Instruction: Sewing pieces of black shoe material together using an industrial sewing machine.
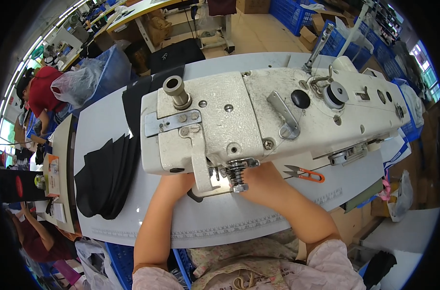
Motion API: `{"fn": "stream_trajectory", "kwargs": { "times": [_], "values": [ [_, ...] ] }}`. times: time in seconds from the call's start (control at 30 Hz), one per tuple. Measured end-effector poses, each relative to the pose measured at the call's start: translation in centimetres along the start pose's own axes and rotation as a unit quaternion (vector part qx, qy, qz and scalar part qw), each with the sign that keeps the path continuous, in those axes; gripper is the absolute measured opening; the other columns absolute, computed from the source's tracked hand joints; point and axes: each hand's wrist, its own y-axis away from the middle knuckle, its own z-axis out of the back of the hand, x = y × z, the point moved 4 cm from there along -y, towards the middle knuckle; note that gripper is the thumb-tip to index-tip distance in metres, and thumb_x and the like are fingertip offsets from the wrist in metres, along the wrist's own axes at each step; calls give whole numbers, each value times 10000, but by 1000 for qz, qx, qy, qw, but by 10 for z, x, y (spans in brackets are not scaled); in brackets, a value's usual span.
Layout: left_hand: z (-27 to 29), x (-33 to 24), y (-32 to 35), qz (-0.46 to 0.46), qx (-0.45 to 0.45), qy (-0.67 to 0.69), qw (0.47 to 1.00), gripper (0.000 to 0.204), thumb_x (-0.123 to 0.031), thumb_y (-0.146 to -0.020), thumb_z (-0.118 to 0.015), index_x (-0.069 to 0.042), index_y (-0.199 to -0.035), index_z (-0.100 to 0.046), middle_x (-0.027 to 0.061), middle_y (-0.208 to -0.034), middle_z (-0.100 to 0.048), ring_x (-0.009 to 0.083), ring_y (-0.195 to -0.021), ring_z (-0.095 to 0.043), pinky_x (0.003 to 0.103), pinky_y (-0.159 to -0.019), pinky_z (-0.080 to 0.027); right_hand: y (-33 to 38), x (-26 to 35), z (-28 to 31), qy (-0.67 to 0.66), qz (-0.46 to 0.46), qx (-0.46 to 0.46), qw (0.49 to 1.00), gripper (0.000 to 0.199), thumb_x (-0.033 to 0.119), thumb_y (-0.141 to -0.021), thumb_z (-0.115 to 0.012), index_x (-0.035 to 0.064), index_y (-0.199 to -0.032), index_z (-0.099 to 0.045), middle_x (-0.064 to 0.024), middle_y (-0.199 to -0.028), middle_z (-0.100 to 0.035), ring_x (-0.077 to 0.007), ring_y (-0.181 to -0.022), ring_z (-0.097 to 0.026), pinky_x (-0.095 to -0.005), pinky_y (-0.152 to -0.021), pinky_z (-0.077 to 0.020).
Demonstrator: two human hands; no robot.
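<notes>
A white industrial sewing machine [210, 125] stands across the table in front of me. Both my forearms reach in under its head. My left hand [179, 183] is by the needle area, its fingers hidden behind the machine head. My right hand [259, 180] lies close to the spring-loaded tension knob [237, 176], and the machine covers its fingers too. A small dark edge [195, 196] shows beside my left hand; I cannot tell what it belongs to. Several black cut fabric pieces [104, 176] lie fanned in a stack on the left of the table.
Orange-handled thread snips [304, 174] lie right of my right forearm. More black fabric [135, 104] sits behind the machine's left end. A printed ruler [215, 227] runs along the table's near edge. Blue crates [292, 17] stand far right; two people work at the left.
</notes>
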Motion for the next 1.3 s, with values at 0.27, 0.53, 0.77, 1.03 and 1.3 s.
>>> {"fn": "stream_trajectory", "kwargs": {
  "times": [0.27,0.53,0.77,1.03,1.3],
  "values": [
    [14,-29,1,-68,-59,-87,992,242,-110,-787,-579,-58,-1024,-587,118,-1017,-596,295,-957,-561,383,-796,-458,0,0,-4,-35,20,-44,998,129,154,-657,-658,53,-689,-585,-106,-850,-542,-294,-852,-531,-438,-703,-407],
    [17,-38,0,-70,-58,-37,995,260,-111,-750,-622,-64,-1005,-602,110,-1006,-603,295,-935,-574,375,-777,-465,1,5,0,-30,21,-62,997,133,143,-650,-665,48,-678,-576,-101,-864,-536,-298,-846,-524,-440,-703,-401],
    [17,-46,-2,-92,-87,-39,991,280,-98,-729,-639,-73,-1007,-609,116,-1002,-607,299,-943,-573,379,-783,-467,1,9,0,-25,-14,-6,1000,136,151,-663,-662,50,-679,-573,-93,-845,-539,-287,-853,-529,-414,-713,-403],
    [-4,-12,-1,-53,-38,26,998,294,-80,-734,-632,-58,-1026,-605,119,-1031,-601,289,-960,-570,381,-794,-469,2,8,-7,4,38,-34,999,130,160,-684,-649,66,-718,-566,-84,-857,-545,-272,-862,-539,-402,-712,-409],
    [-10,-1,0,-18,2,77,997,403,-102,-732,-650,-22,-1113,-547,157,-1118,-561,290,-1041,-529,374,-875,-428,3,3,-5,-24,38,-47,998,114,156,-695,-639,76,-750,-579,-83,-864,-544,-271,-861,-541,-410,-711,-410]
  ]
}}
